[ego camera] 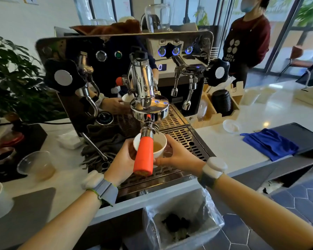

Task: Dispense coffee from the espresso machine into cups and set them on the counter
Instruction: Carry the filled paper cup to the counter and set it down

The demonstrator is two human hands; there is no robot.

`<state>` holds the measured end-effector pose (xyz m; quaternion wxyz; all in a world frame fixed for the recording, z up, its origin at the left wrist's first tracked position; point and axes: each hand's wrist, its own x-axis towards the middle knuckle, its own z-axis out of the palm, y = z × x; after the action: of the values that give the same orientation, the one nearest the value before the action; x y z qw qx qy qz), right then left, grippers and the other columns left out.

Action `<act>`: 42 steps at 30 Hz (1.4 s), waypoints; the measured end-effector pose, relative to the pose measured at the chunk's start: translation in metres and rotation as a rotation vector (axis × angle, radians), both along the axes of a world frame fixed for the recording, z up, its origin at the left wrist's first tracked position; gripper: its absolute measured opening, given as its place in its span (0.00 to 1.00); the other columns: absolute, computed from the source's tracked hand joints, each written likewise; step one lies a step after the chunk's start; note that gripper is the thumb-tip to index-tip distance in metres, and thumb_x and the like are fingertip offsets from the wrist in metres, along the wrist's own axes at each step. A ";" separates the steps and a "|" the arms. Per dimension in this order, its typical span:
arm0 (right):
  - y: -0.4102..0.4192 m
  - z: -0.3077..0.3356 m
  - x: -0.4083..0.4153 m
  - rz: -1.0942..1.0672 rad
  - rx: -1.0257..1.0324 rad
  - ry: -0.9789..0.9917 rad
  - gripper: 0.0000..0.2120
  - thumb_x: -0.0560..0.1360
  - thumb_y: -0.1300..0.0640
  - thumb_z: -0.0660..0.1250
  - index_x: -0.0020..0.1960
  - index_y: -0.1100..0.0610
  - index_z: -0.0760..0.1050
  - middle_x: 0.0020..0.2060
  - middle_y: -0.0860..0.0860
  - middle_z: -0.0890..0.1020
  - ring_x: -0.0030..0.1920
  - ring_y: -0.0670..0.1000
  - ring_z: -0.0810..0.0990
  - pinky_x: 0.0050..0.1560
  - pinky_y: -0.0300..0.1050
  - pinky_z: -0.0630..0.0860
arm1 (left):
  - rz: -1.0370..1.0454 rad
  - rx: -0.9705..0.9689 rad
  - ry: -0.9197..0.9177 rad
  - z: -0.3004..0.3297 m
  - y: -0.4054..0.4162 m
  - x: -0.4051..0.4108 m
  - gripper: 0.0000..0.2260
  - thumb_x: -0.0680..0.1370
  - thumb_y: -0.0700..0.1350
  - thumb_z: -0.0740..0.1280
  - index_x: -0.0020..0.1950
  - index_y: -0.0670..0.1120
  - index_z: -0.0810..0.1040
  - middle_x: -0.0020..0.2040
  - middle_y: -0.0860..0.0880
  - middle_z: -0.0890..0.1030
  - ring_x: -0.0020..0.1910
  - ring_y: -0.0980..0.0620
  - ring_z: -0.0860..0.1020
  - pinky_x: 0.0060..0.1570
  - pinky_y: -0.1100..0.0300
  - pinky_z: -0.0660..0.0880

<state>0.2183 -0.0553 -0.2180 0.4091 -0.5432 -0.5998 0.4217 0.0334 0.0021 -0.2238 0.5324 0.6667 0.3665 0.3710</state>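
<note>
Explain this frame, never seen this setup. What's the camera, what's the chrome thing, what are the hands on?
There is one picture, from a wide-angle camera worn on the person's head, looking down at their own hands. No robot is involved.

The chrome box is an espresso machine on a white counter. The orange handle sticking toward the camera belongs to the filter holder locked into the machine.

Under it, above the drip tray, both hands hold a white cup partly filled with light brown liquid: the left hand on one side, the right hand on the other. Each wrist wears a strap with a small white device.

Also on the counter: a clear plastic cup at left, a blue cloth at right. A lined bin sits below. Another person stands behind the machine.
</note>
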 end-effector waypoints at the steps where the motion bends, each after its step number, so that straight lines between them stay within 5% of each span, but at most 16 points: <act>1: -0.001 0.000 -0.001 0.005 -0.005 0.001 0.36 0.65 0.54 0.78 0.68 0.46 0.64 0.57 0.43 0.77 0.57 0.41 0.77 0.52 0.32 0.75 | 0.009 -0.004 -0.004 -0.001 -0.001 0.000 0.46 0.41 0.77 0.72 0.53 0.57 0.70 0.51 0.57 0.75 0.42 0.71 0.77 0.42 0.71 0.73; 6: -0.017 -0.001 -0.004 -0.033 0.012 0.015 0.35 0.67 0.56 0.77 0.67 0.46 0.63 0.59 0.43 0.76 0.60 0.42 0.75 0.55 0.34 0.74 | 0.024 0.110 0.106 -0.006 -0.013 -0.006 0.41 0.48 0.79 0.68 0.55 0.59 0.71 0.54 0.57 0.75 0.49 0.73 0.75 0.45 0.78 0.70; 10: -0.033 -0.004 -0.003 -0.071 0.025 0.025 0.36 0.65 0.50 0.77 0.69 0.46 0.64 0.60 0.44 0.75 0.61 0.45 0.74 0.60 0.43 0.75 | -0.062 0.111 0.130 -0.010 -0.021 -0.005 0.44 0.54 0.65 0.79 0.65 0.49 0.72 0.63 0.46 0.76 0.61 0.51 0.76 0.61 0.52 0.74; 14: -0.055 -0.005 0.011 -0.109 0.023 0.010 0.32 0.66 0.50 0.77 0.64 0.37 0.64 0.59 0.39 0.75 0.60 0.40 0.74 0.54 0.34 0.75 | -0.065 0.050 0.023 -0.011 -0.044 0.013 0.31 0.56 0.53 0.82 0.57 0.56 0.76 0.52 0.56 0.84 0.53 0.62 0.80 0.46 0.71 0.75; 17: -0.071 -0.004 0.027 -0.138 0.010 0.020 0.32 0.65 0.48 0.77 0.62 0.35 0.64 0.60 0.41 0.75 0.62 0.43 0.73 0.59 0.41 0.75 | -0.011 0.155 0.072 -0.006 -0.058 0.033 0.28 0.58 0.51 0.77 0.56 0.55 0.73 0.52 0.56 0.78 0.51 0.66 0.77 0.44 0.77 0.71; 22: -0.101 0.004 0.072 -0.197 0.049 0.000 0.34 0.66 0.52 0.76 0.66 0.45 0.62 0.63 0.49 0.73 0.64 0.51 0.72 0.63 0.51 0.74 | -0.069 0.176 0.139 0.005 -0.080 0.086 0.40 0.54 0.61 0.75 0.62 0.50 0.70 0.61 0.49 0.73 0.60 0.53 0.72 0.60 0.59 0.69; 30: -0.149 0.016 0.188 -0.261 0.060 -0.025 0.37 0.67 0.54 0.77 0.68 0.48 0.58 0.64 0.46 0.71 0.63 0.46 0.73 0.55 0.34 0.75 | -0.173 0.137 0.094 0.017 -0.119 0.201 0.39 0.59 0.55 0.76 0.67 0.50 0.67 0.66 0.46 0.72 0.63 0.50 0.72 0.62 0.51 0.74; 38: -0.185 0.017 0.304 -0.348 0.052 -0.036 0.38 0.66 0.52 0.77 0.66 0.45 0.56 0.61 0.42 0.70 0.62 0.47 0.75 0.59 0.43 0.76 | -0.204 0.196 0.039 0.016 -0.148 0.329 0.30 0.67 0.42 0.76 0.66 0.47 0.68 0.58 0.53 0.74 0.57 0.54 0.74 0.49 0.67 0.74; 42: -0.191 0.017 0.346 -0.384 0.052 0.011 0.37 0.67 0.60 0.77 0.67 0.48 0.58 0.61 0.44 0.70 0.56 0.45 0.77 0.49 0.36 0.78 | -0.241 0.188 0.029 0.016 -0.148 0.375 0.30 0.68 0.43 0.76 0.66 0.49 0.67 0.57 0.56 0.73 0.53 0.59 0.74 0.48 0.67 0.74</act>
<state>0.5641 -0.2463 -0.2012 0.4993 -0.6346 -0.4935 0.3231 0.4085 -0.1455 -0.2078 0.5029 0.7581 0.2552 0.3276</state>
